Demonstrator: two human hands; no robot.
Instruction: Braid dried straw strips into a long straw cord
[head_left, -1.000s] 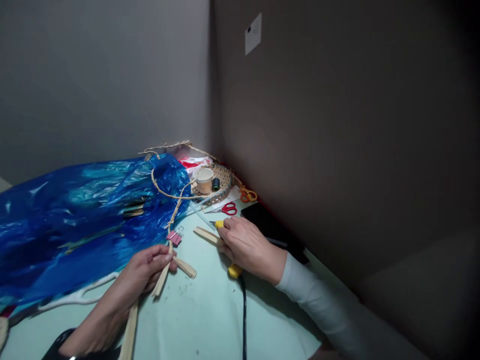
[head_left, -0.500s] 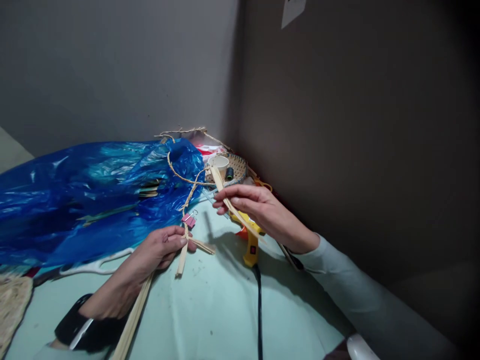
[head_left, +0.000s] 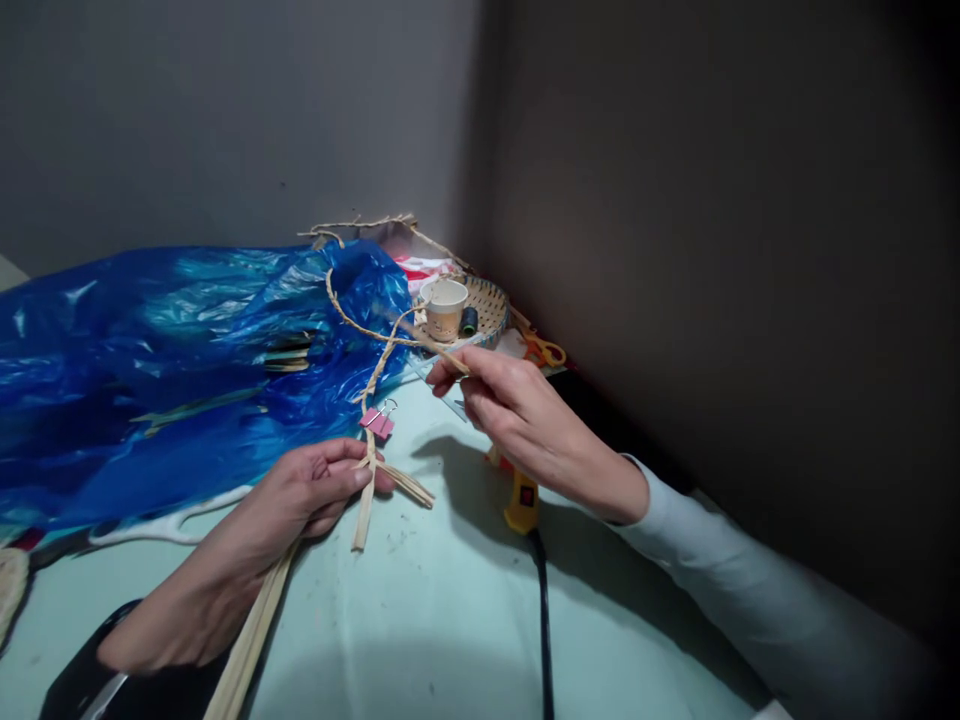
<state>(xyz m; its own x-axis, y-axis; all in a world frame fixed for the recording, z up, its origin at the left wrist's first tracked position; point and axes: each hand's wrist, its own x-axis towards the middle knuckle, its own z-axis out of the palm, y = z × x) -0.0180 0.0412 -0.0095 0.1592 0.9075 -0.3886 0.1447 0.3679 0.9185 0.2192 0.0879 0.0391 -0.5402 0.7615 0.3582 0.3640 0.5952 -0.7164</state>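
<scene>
My left hand [head_left: 322, 487] pinches the lower end of a thin straw braid [head_left: 379, 375], where short loose strands [head_left: 405, 484] fan out. Just above those fingers a pink binder clip [head_left: 377, 421] is clamped on the braid. The braid curves up and loops over the blue plastic bag. My right hand [head_left: 517, 415] is raised to the right, its fingers closed on a straw strip [head_left: 448, 357] that points up and left, blurred at its far end. Below that hand lies a yellow glue gun [head_left: 522, 505], partly hidden by it. Under my left wrist runs a bundle of straw strips [head_left: 251, 640].
A blue plastic bag [head_left: 150, 370] with straw inside covers the left. At the back, a paper cup [head_left: 444, 312] and a dark thread spool [head_left: 469, 320] sit on a woven tray [head_left: 491, 305]. Orange-handled scissors [head_left: 544, 350] and white-handled scissors [head_left: 165, 525] lie nearby. Walls stand behind and right.
The strip in my right hand has swung from slanting down across the fingers to pointing up-left. My left hand keeps its pinch on the braid. The view has shifted slightly.
</scene>
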